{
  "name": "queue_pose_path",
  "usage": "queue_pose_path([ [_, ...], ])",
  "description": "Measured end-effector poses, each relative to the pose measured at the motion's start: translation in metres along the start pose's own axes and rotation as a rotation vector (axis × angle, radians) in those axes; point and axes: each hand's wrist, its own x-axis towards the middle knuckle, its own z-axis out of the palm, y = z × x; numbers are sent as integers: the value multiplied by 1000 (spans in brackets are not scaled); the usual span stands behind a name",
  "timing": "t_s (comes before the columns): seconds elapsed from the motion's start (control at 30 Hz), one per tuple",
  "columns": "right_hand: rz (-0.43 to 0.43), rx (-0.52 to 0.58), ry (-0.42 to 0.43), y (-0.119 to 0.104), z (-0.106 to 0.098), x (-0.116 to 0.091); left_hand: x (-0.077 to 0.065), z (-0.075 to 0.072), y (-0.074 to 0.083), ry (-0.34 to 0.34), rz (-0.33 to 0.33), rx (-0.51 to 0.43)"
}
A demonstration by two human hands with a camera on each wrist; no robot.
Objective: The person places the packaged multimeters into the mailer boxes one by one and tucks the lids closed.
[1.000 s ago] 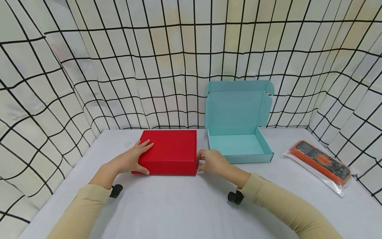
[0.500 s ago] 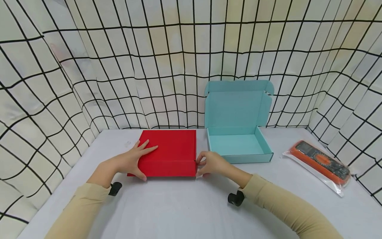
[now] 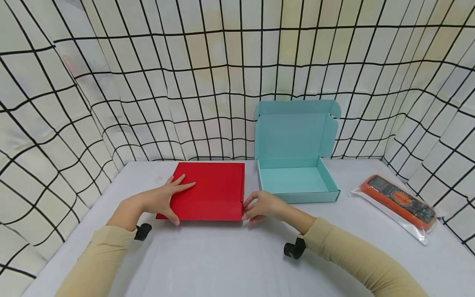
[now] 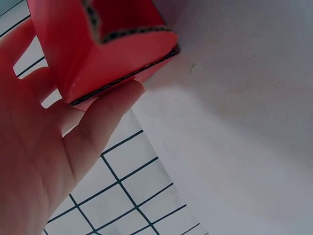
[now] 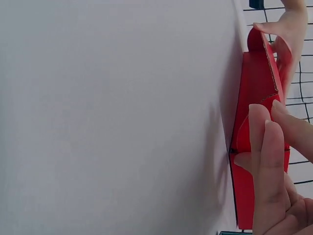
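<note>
The red box [image 3: 211,181] is on the white table [image 3: 222,260], a bit left of the middle. It is bright, flat and has four sides, and its lid covers the top. The lid's front flap sticks out toward the person, and a round tab [image 4: 142,51] shows at its end. The box is stiff card, smooth outside, with wavy brown edges where it is cut. The left hand [image 3: 159,202] is spread wide over the left front corner, fingers on top and thumb under the flap's edge, so it holds that corner. The right hand [image 3: 261,204] is nearly closed and pinches the right front corner. The hands hide both corners. Just beside the red box is a blue box [image 3: 300,198] with its lid standing up. Farther right, an orange meter [image 3: 400,200] lies in a clear, crinkly bag [image 3: 389,215]. Behind everything hangs white cloth [image 3: 250,82] with black lines.
</note>
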Motion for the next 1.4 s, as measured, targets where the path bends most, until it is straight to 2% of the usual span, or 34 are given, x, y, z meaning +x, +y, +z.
queue_pose_path([
  [0.3,26,75,-43,-5,3,-5,0,-4,3,-44,-31,-14],
  [0.43,-4,54,-52,-7,5,-5,1,-4,3,-41,-36,-13],
  [0.57,-111,-125,3,-10,6,-7,2,-1,1,-15,-28,-10],
  [0.73,-273,-496,163,-17,7,-8,3,4,0,30,3,23],
  [0.83,-320,-673,221,-20,10,-5,3,6,0,50,21,41],
  [0.9,-337,-746,231,-20,13,-3,3,7,-1,55,23,46],
  [1.0,-359,-808,219,-21,15,1,3,9,-3,60,28,55],
  [1.1,-359,-835,166,-21,16,5,4,10,-5,68,26,75],
  [1.23,-314,-842,80,-22,16,9,6,11,-5,81,16,119],
  [1.4,-272,-847,52,-23,18,12,8,13,-3,95,-33,186],
])
